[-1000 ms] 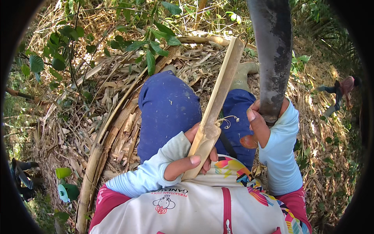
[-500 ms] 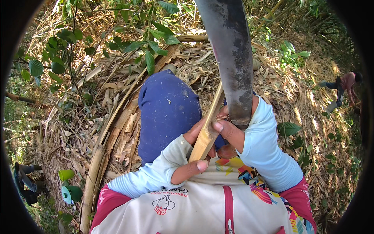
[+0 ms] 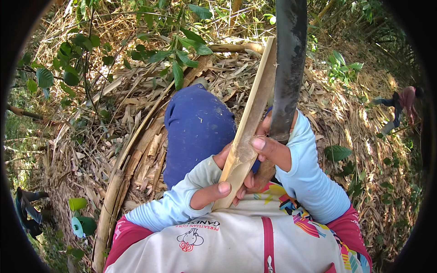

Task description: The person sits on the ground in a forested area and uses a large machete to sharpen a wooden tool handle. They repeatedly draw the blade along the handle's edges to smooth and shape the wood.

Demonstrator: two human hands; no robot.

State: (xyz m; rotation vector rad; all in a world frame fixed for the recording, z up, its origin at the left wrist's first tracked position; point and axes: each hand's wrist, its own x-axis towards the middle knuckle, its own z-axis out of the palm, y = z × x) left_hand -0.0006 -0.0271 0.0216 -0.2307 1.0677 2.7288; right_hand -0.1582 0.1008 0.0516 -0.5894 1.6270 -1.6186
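Observation:
A split bamboo strip (image 3: 256, 109) slants upward in front of my chest, its pale broad face turned toward me. My left hand (image 3: 212, 193) is closed round its lower part, with the thumb along the near end. A machete (image 3: 290, 59) with a dark, worn blade points up and away, just right of the strip. Its wooden handle (image 3: 263, 176) is in my right hand (image 3: 276, 154), whose thumb also presses on the strip's face. Some fingers of both hands are hidden behind the strip and the handle.
My blue-clad knee (image 3: 198, 129) is left of the strip. Long split bamboo poles (image 3: 114, 195) curve along the left, by green containers (image 3: 84, 225). Dry leaves cover the ground. Leafy branches (image 3: 177, 54) hang ahead. A person (image 3: 403, 107) bends at far right; another person's legs (image 3: 32, 209) show at left.
The bamboo strip has turned and now shows more of its broad face, reaching higher in view. The machete blade has shifted right, stands more upright and looks narrower.

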